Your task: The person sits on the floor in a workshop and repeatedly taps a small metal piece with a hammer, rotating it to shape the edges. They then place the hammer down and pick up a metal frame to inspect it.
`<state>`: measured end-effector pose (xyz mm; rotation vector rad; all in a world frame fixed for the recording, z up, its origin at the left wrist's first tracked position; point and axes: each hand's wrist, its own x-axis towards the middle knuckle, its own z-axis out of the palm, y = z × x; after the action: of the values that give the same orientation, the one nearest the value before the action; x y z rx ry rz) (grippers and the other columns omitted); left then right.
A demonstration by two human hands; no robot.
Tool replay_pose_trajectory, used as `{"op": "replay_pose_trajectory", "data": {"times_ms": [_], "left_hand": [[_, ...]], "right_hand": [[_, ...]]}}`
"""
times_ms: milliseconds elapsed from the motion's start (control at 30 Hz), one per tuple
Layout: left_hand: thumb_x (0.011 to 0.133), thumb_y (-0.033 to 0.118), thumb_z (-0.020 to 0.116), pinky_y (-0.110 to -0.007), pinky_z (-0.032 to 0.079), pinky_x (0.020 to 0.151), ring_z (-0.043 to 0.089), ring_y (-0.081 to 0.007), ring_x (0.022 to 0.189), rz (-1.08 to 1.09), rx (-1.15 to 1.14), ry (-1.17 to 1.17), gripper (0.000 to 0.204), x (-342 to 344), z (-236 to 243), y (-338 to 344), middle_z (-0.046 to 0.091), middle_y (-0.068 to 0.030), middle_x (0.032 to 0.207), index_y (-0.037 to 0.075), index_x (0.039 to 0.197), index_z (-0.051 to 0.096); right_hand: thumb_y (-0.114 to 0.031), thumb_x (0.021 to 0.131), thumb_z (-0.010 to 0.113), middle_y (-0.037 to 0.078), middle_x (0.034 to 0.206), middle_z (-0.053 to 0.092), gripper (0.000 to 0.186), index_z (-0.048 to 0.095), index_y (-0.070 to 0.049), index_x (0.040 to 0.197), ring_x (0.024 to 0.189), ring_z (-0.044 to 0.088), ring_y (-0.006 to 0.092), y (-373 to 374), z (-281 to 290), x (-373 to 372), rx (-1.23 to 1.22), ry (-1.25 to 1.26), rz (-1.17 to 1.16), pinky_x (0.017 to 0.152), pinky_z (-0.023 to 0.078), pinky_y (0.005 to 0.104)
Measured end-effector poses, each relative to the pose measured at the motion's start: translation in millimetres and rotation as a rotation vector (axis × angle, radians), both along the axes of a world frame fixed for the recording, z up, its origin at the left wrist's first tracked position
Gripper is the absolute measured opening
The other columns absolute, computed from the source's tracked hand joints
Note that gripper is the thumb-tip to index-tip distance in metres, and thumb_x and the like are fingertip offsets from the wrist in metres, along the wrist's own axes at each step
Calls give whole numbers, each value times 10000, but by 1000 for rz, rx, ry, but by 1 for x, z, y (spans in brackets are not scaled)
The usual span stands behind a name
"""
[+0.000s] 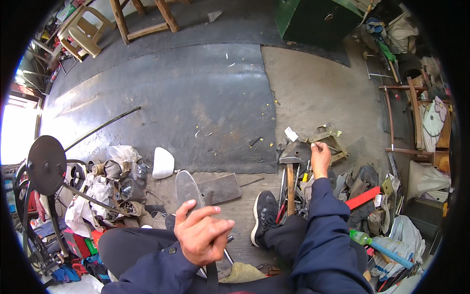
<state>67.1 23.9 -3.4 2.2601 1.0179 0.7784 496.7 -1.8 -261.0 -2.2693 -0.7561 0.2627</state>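
My left hand (204, 234) is raised above my lap, its fingers loosely bent and apart, with nothing visible in them. Just beyond it stands a grey, sole-shaped metal plate (188, 187), which the fingers partly overlap from this angle. Reaching forward on the right, my right hand (320, 159) has its fingertips pinched together beside an olive metal bracket frame (338, 156). What the pinch holds, if anything, is too small to make out. Left of that hand lies a hammer (291, 188), wooden handle toward me, among several hand tools.
A flat metal piece (223, 189) and a white rounded piece (163, 163) lie on the floor ahead. At left stand a black wheel (46, 158) and heaped bags (88, 206). Clutter with a red strip (362, 197) fills the right. A green box (316, 22) stands far off.
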Motion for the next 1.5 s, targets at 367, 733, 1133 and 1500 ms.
{"op": "replay_pose_trajectory", "data": {"times_ms": [367,733,1133,1500], "left_hand": [[851,238,761,-454,405,1039,614,-277,1173,-16,129,-94,184,-16,2,-16,697,-65,1080,121,979,698],[921,245,680,-414,433,1080,601,-336,1241,544,-588,-123,397,-95,-89,-32,663,-199,1258,92,1284,629],[801,199,742,-490,505,909,616,-436,1092,282,-529,-44,427,-35,-149,-35,660,-229,1175,70,1195,639],[886,474,683,-419,516,731,701,-339,772,443,-974,-319,454,-8,-181,66,711,-136,742,33,779,717]], "right_hand": [[-94,925,653,87,838,660,118,635,17,888,712,595,158,44,368,-125,197,-166,851,657,482,293],[-86,832,737,185,1373,555,553,568,-26,1356,1140,618,298,-39,351,-217,-52,-45,1057,870,536,342],[-45,824,738,115,1089,622,451,617,-1,1257,871,612,204,-19,338,-229,-173,30,1084,701,529,300],[-73,798,754,185,1123,639,461,617,5,1231,971,640,360,-1,311,-237,-356,84,1074,872,516,417]]}}
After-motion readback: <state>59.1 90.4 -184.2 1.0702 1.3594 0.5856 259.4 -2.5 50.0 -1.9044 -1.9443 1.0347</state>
